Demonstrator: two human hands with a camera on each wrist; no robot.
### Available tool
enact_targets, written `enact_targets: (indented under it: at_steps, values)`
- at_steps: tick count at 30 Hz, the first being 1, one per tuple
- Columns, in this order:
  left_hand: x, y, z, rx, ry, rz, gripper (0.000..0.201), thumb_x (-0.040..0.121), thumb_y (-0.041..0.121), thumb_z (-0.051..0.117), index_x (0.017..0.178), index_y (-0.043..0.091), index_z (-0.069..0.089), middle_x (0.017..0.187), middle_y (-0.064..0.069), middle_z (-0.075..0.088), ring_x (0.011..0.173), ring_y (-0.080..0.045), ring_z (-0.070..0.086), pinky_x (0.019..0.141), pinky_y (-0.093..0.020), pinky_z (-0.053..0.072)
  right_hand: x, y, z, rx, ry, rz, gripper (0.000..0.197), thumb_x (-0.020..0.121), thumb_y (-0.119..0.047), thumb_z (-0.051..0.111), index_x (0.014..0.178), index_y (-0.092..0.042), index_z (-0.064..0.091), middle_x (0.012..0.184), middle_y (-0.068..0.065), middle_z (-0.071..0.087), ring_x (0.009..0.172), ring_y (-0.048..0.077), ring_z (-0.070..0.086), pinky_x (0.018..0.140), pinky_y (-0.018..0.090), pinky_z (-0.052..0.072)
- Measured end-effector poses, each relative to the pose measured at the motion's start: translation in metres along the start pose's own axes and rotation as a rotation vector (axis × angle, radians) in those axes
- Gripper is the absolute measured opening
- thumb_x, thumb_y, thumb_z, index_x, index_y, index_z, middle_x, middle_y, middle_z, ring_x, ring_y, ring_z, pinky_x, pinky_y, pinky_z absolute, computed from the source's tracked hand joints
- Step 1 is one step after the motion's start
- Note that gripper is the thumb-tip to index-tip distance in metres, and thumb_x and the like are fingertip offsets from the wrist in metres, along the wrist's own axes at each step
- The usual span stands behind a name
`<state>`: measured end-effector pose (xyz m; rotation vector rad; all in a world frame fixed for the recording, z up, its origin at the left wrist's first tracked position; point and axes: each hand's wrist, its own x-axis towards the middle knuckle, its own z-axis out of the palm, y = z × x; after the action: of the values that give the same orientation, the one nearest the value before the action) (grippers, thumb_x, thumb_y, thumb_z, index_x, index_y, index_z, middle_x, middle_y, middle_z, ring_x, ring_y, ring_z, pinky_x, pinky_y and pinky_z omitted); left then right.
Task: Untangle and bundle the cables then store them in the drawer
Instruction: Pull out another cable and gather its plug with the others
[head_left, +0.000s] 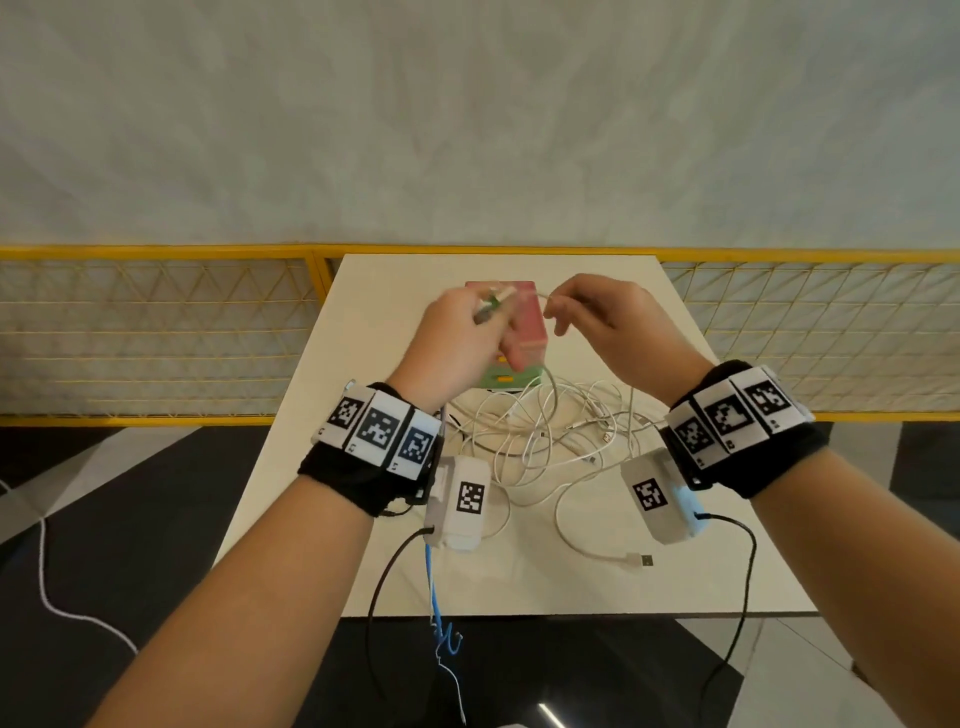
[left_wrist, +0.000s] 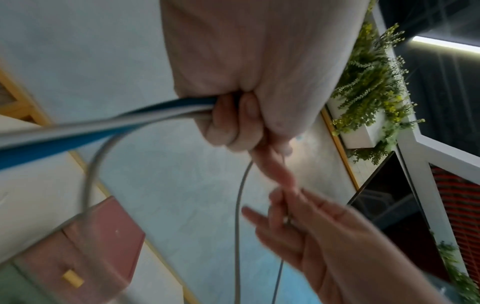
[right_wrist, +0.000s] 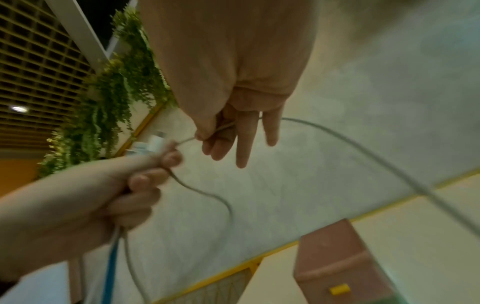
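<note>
Both hands raised above the table (head_left: 727, 571), over the small drawer unit (head_left: 524, 332) with pink and green drawers, both apparently closed; left hand (head_left: 457, 338) fisted around a white cable (right_wrist: 207, 193) near its plug end, a blue cable (left_wrist: 78, 139) clamped in the same fist and trailing down past the wrist; right hand (head_left: 602, 322) pinches the white cable between thumb and forefinger just beside the left, remaining fingers loosely extended; the rest of the cables (head_left: 545, 436) lie in a tangled white heap on the table below the hands, one USB plug (head_left: 641, 560) lying loose near the front edge; judgement: untangling barely begun, nothing bundled; risks: drawing the strand out fast could cinch a knot in the heap or drag the whole heap toward the table edge; the light pinch may slip; the blue cable could wind into the bundle.
</note>
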<state>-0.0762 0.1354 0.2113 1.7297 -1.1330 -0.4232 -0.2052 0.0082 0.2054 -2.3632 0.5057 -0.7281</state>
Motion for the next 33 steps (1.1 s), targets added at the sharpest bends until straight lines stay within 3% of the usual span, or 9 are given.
enact_targets:
  at_steps: [6, 12, 15, 18, 21, 24, 27, 30, 33]
  values:
    - [0.014, -0.010, -0.030, -0.147, 0.412, -0.037, 0.022, 0.102, 0.030, 0.047, 0.088, 0.020, 0.061, 0.058, 0.001, 0.065, 0.041, 0.000, 0.057, 0.057, -0.019, 0.042, -0.018, 0.050, -0.004, 0.008, -0.175, 0.209, 0.029, 0.099, -0.021, 0.042, 0.081, -0.011, 0.063, 0.074, 0.000, 0.066, 0.081, 0.025, 0.064, 0.087, 0.046, 0.051]
    - [0.002, -0.002, -0.004, -0.072, 0.061, 0.058, 0.048, 0.102, 0.026, 0.048, 0.147, 0.035, 0.036, 0.081, -0.001, 0.072, 0.070, -0.008, 0.071, 0.066, 0.008, 0.036, -0.006, 0.028, 0.000, -0.162, -0.237, 0.088, 0.026, 0.099, -0.025, 0.045, 0.084, -0.019, 0.065, 0.068, -0.008, 0.059, 0.050, 0.000, 0.046, 0.052, 0.012, 0.034]
    - [0.004, 0.000, 0.012, 0.113, -0.126, 0.053, 0.028, 0.100, 0.032, 0.051, 0.123, 0.019, 0.062, 0.070, 0.003, 0.069, 0.057, -0.003, 0.063, 0.053, -0.007, 0.039, 0.006, 0.010, -0.004, -0.200, -0.219, -0.059, 0.024, 0.098, -0.020, 0.047, 0.087, -0.011, 0.066, 0.066, -0.014, 0.054, 0.059, -0.004, 0.052, 0.080, 0.011, 0.037]
    - [0.008, 0.000, 0.011, 0.120, -0.082, 0.039, 0.023, 0.099, 0.032, 0.054, 0.090, 0.016, 0.067, 0.057, 0.007, 0.062, 0.046, 0.004, 0.055, 0.049, -0.009, 0.036, 0.016, 0.007, -0.014, -0.229, -0.243, -0.101, 0.025, 0.098, -0.023, 0.045, 0.092, -0.010, 0.065, 0.069, -0.016, 0.056, 0.067, 0.000, 0.055, 0.113, 0.030, 0.020]
    - [0.013, 0.001, -0.008, 0.028, 0.145, 0.045, 0.015, 0.099, 0.030, 0.053, 0.091, 0.021, 0.062, 0.062, 0.006, 0.060, 0.041, 0.005, 0.053, 0.044, -0.007, 0.037, 0.014, 0.027, -0.025, -0.149, -0.207, -0.011, 0.028, 0.100, -0.024, 0.041, 0.090, -0.012, 0.064, 0.077, -0.005, 0.065, 0.079, 0.016, 0.061, 0.091, 0.043, 0.047]
    - [0.019, -0.005, -0.028, -0.005, 0.329, 0.048, 0.023, 0.100, 0.032, 0.053, 0.081, 0.020, 0.059, 0.056, 0.005, 0.061, 0.038, 0.003, 0.052, 0.046, -0.007, 0.034, 0.003, 0.050, -0.031, -0.137, -0.202, 0.096, 0.028, 0.100, -0.023, 0.038, 0.087, -0.016, 0.062, 0.079, -0.003, 0.067, 0.084, 0.033, 0.062, 0.086, 0.055, 0.047]
    - [0.015, -0.005, -0.026, 0.049, 0.268, 0.006, 0.012, 0.101, 0.024, 0.051, 0.107, 0.020, 0.061, 0.067, 0.002, 0.069, 0.044, 0.002, 0.058, 0.053, -0.015, 0.045, -0.001, 0.052, -0.029, -0.183, -0.207, 0.094, 0.026, 0.100, -0.023, 0.039, 0.085, -0.019, 0.060, 0.077, -0.005, 0.066, 0.080, 0.032, 0.060, 0.081, 0.051, 0.049]
    - [0.007, 0.005, -0.010, 0.022, 0.139, 0.105, 0.051, 0.099, 0.019, 0.054, 0.146, 0.032, 0.038, 0.110, 0.016, 0.054, 0.065, -0.009, 0.069, 0.061, -0.013, 0.052, 0.005, 0.036, -0.026, -0.200, -0.211, -0.001, 0.026, 0.100, -0.025, 0.040, 0.087, -0.017, 0.060, 0.078, -0.003, 0.064, 0.077, 0.019, 0.058, 0.075, 0.038, 0.047]
    - [0.008, 0.014, 0.009, 0.119, -0.022, 0.097, 0.038, 0.098, 0.025, 0.056, 0.136, 0.019, 0.053, 0.086, 0.011, 0.063, 0.066, 0.003, 0.063, 0.069, -0.008, 0.047, 0.015, 0.017, -0.026, -0.190, -0.178, -0.121, 0.025, 0.100, -0.025, 0.042, 0.091, -0.014, 0.062, 0.077, -0.003, 0.061, 0.075, 0.011, 0.053, 0.072, 0.025, 0.042]
